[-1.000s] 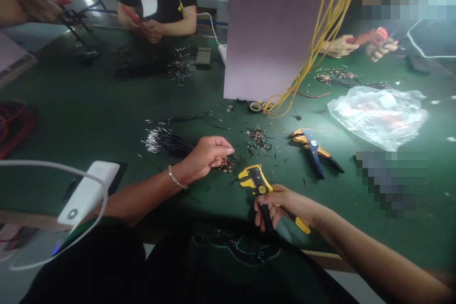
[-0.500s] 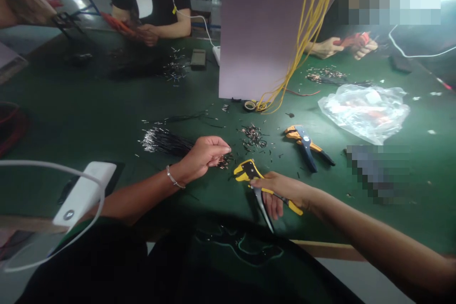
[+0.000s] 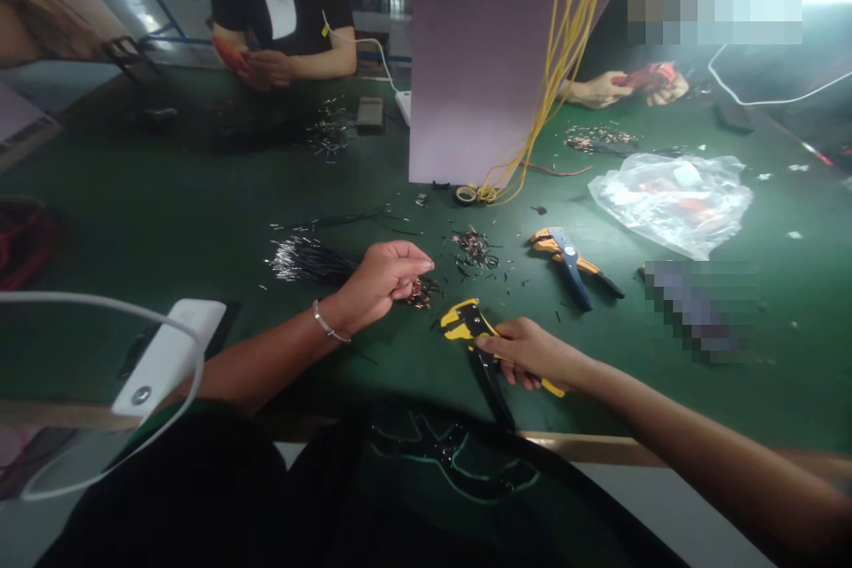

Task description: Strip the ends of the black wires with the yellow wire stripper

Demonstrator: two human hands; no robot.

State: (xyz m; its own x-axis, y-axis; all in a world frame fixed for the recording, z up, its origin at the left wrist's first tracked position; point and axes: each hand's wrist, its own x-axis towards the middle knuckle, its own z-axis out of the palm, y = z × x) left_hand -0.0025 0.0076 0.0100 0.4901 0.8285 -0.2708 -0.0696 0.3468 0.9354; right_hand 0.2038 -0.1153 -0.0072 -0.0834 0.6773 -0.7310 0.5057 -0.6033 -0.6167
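Gripping yellow pliers (image 3: 468, 321), the right hand (image 3: 529, 353) is near blue pliers (image 3: 570, 257); the pinched left hand (image 3: 382, 280) partly hides black wires (image 3: 319, 261).

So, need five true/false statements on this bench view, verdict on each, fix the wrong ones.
1. The right hand holds the yellow-and-black plier-like tool. True.
2. The orange-and-dark-blue plier-like tool is in the left hand. False: it lies on the green tabletop, touched by neither hand.
3. The silvery ends of the thin black wire bundle point away from the left hand. True.
4. The crumpled clear plastic bag lies to the left of the left hand. False: it lies well to the right of both hands.
5. A silver-coloured bracelet is on the left wrist. True.
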